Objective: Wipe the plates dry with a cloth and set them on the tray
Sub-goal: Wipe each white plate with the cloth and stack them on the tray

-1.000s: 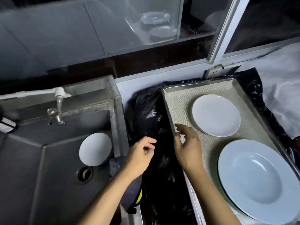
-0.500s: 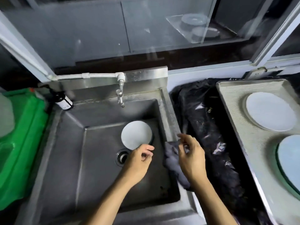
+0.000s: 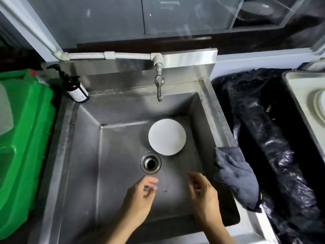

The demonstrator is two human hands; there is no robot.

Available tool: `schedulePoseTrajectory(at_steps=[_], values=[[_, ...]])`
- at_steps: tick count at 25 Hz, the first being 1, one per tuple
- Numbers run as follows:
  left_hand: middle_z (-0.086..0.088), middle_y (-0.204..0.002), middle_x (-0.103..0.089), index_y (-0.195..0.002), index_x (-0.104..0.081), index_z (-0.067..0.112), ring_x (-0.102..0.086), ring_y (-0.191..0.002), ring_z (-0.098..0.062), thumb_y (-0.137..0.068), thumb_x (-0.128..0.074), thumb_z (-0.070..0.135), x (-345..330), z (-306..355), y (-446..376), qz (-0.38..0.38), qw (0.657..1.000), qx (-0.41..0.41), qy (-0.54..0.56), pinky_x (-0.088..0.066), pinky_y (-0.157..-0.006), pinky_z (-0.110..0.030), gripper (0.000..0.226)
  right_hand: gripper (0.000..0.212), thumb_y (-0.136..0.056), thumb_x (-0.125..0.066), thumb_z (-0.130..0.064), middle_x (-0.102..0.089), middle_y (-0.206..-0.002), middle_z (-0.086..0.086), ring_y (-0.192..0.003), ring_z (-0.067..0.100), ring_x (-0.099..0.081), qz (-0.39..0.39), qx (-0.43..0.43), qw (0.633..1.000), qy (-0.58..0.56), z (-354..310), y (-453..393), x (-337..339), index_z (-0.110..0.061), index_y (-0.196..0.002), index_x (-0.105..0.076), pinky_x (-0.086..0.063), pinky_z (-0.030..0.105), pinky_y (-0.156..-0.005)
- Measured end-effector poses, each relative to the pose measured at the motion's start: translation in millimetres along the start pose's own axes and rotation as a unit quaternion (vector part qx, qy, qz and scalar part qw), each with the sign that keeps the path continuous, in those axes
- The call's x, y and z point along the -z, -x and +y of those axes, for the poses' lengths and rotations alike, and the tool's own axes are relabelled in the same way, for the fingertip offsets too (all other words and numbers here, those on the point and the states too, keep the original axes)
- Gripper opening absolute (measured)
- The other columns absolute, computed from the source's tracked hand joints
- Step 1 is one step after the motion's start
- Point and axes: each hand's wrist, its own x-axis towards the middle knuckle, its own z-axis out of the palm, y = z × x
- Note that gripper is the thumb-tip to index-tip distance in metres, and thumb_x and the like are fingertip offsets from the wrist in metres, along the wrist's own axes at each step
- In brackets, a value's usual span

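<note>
- A steel sink fills the middle, with a round drain in its floor.
- A tap hangs from a white pipe along the sink's back edge.
- A dark pump bottle stands on the sink's back-left corner.
- A green plastic bin sits just beside the sink's left edge.
- Crumpled black plastic sheeting lies along its right edge.

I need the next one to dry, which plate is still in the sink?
The small round white plate beside the drain; the other plate, at the right edge, already sits on the tray.
</note>
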Motion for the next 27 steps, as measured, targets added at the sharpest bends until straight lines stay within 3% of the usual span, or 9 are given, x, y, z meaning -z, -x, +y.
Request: schedulePoseTrajectory(at_steps=[8, 10, 12, 14, 17, 20, 23, 25, 27], values=[[0.014, -0.094, -0.07, -0.104, -0.064, 0.037, -0.068, -0.085, -0.012, -0.093, -0.057, 0.006, -34.8, -37.1, -123.6, 0.047, 0.999, -0.001, 0.016, -0.058, -0.083, -0.046, 0.034, 0.029, -0.095, -0.063, -0.013, -0.072, -0.102, -0.004, -0.093, 0.016, -0.068, -0.025, -0.018, 0.999, 0.014, 50.0, -121.2, -74.8, -0.024, -0.123, -0.068, -0.052, 0.032, -0.082], [0.013, -0.098, -0.068, -0.11, -0.062, 0.034, -0.068, -0.088, -0.013, -0.092, -0.058, 0.01, -40.7, -45.1, -158.6, 0.065, 0.998, -0.004, -0.006, -0.057, -0.084, -0.042, 0.03, 0.03, -0.096, -0.061, -0.012, -0.071, -0.095, -0.003, -0.085, 0.011, -0.066, -0.02, -0.028, 0.999, -0.005, 58.8, -154.7, -91.7, -0.02, -0.125, -0.066, -0.049, 0.029, -0.077], [0.008, -0.106, -0.067, -0.121, -0.06, 0.028, -0.067, -0.093, -0.016, -0.092, -0.057, 0.012, -46.5, -49.2, -190.6, 0.085, 0.996, 0.002, -0.039, -0.055, -0.088, -0.037, 0.033, 0.031, -0.096, -0.059, -0.011, -0.068, -0.091, -0.005, -0.078, 0.004, -0.062, -0.003, -0.057, 0.998, -0.036, 65.8, -182.1, -104.8, -0.017, -0.126, -0.065, -0.043, 0.022, -0.072], [0.001, -0.122, -0.062, -0.134, -0.054, 0.023, -0.064, -0.104, -0.02, -0.094, -0.056, 0.014, -51.0, -53.0, -217.3, 0.09, 0.994, 0.012, -0.055, -0.051, -0.095, -0.039, 0.041, 0.033, -0.095, -0.058, -0.01, -0.065, -0.092, -0.005, -0.084, 0.012, -0.061, 0.018, -0.09, 0.994, -0.06, 73.1, -202.1, -117.0, -0.017, -0.127, -0.064, -0.04, 0.018, -0.075], [-0.003, -0.139, -0.05, -0.145, -0.044, 0.019, -0.059, -0.119, -0.025, -0.095, -0.056, 0.022, -54.2, -60.0, -248.5, 0.075, 0.992, 0.046, -0.093, -0.047, -0.103, -0.043, 0.051, 0.035, -0.094, -0.059, -0.013, -0.065, -0.102, -0.001, -0.098, 0.019, -0.062, 0.023, -0.11, 0.993, -0.049, 84.0, -221.4, -133.3, -0.018, -0.128, -0.064, -0.044, 0.026, -0.081], [-0.002, -0.123, -0.06, -0.128, -0.057, 0.017, -0.062, -0.107, -0.025, -0.093, -0.055, 0.021, -54.2, -62.1, -264.0, 0.063, 0.992, 0.048, -0.096, -0.048, -0.088, -0.034, 0.035, 0.039, -0.094, -0.063, -0.012, -0.066, -0.116, 0.001, -0.103, 0.017, -0.061, 0.027, -0.117, 0.992, -0.045, 91.1, -229.9, -141.9, -0.018, -0.133, -0.062, -0.047, 0.029, -0.087], [-0.002, -0.111, -0.064, -0.114, -0.061, 0.014, -0.066, -0.096, -0.03, -0.089, -0.056, 0.017, -55.7, -61.6, -269.4, 0.069, 0.994, 0.065, -0.06, -0.055, -0.084, -0.04, 0.026, 0.042, -0.091, -0.069, -0.011, -0.066, -0.118, 0.002, -0.105, 0.02, -0.063, 0.039, -0.135, 0.989, -0.053, 95.1, -236.1, -144.5, -0.018, -0.132, -0.06, -0.051, 0.031, -0.09], [-0.003, -0.112, -0.065, -0.112, -0.06, 0.013, -0.067, -0.092, -0.031, -0.087, -0.059, 0.017, -56.7, -62.4, -271.6, 0.074, 0.993, 0.078, -0.045, -0.057, -0.084, -0.044, 0.026, 0.042, -0.089, -0.071, -0.005, -0.067, -0.112, 0.001, -0.103, 0.02, -0.064, 0.046, -0.175, 0.979, -0.093, 96.4, -241.2, -145.6, -0.015, -0.129, -0.06, -0.051, 0.031, -0.086], [-0.002, -0.112, -0.064, -0.11, -0.06, 0.015, -0.066, -0.093, -0.025, -0.084, -0.062, 0.017, -57.0, -64.0, -273.1, 0.091, 0.992, 0.088, -0.029, -0.055, -0.079, -0.037, 0.027, 0.041, -0.088, -0.071, 0.001, -0.066, -0.096, -0.005, -0.095, 0.018, -0.064, 0.045, -0.21, 0.969, -0.125, 98.6, -245.9, -147.0, -0.011, -0.125, -0.061, -0.049, 0.024, -0.076]])
